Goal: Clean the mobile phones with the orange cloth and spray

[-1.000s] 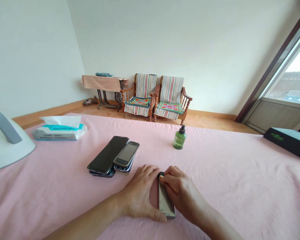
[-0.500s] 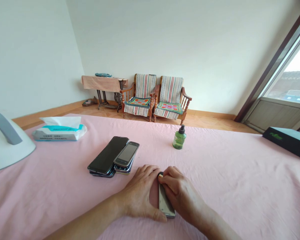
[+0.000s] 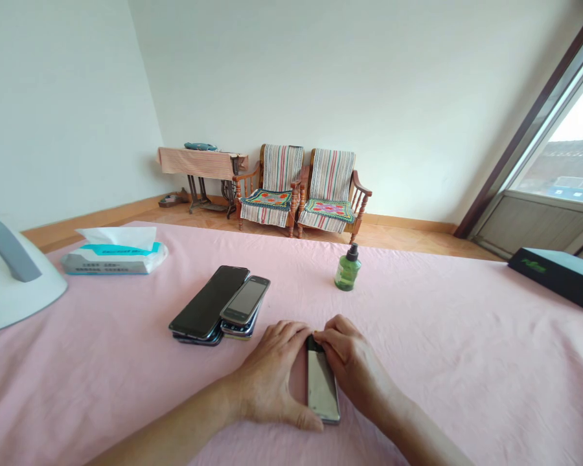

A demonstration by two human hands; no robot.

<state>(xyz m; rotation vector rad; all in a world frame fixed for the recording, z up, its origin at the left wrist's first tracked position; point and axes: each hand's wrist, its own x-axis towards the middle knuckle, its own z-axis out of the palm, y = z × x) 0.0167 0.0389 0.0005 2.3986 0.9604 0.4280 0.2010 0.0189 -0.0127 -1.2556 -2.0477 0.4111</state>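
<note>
A phone [image 3: 322, 388] lies on the pink cloth near the front, its pale screen facing up. My left hand [image 3: 274, 372] has its thumb at the phone's lower left corner and its fingertips by the top left edge, with a wide gap between thumb and fingers. Fingers pinched, my right hand [image 3: 352, 353] touches the phone's top end; what the pinch holds is hidden. To the left are a large dark phone [image 3: 211, 301] and a smaller grey phone [image 3: 245, 299], each on top of other phones. Behind my hands stands a green spray bottle [image 3: 348, 272].
A tissue pack [image 3: 116, 255] and a white object with a grey handle [image 3: 14, 278] are at the left of the pink cloth [image 3: 442, 323]. A black box [image 3: 554, 275] sits at the right edge. Two wooden chairs stand beyond.
My right hand has shifted slightly up and right at the phone's top end, uncovering more of the screen. The small pale thing at its fingertips is now mostly hidden. My left hand stays in place.
</note>
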